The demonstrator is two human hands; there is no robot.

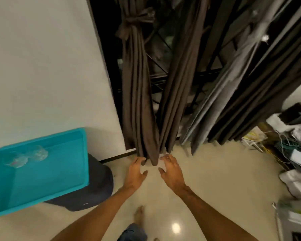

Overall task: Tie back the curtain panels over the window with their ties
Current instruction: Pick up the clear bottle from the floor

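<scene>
**At the foot of the window: hands at the curtain hems**

Low by the floor [207,171], the left hand [136,171] and right hand [170,171] meet the hems of two brown curtain bundles hanging over the window [163,49]. The left bundle [137,93] is already cinched by its tie [137,20] far up. The second bundle [179,80] hangs just right of it, its tie unseen. Both hands curve their fingers at the cloth with thumbs free; whether they pinch it I cannot tell. Loose panels [241,75] hang further right, blurred. The fabric looks soft, limp and fairly heavy, so it is probably best gathered around its middle, not at the hem.
</scene>
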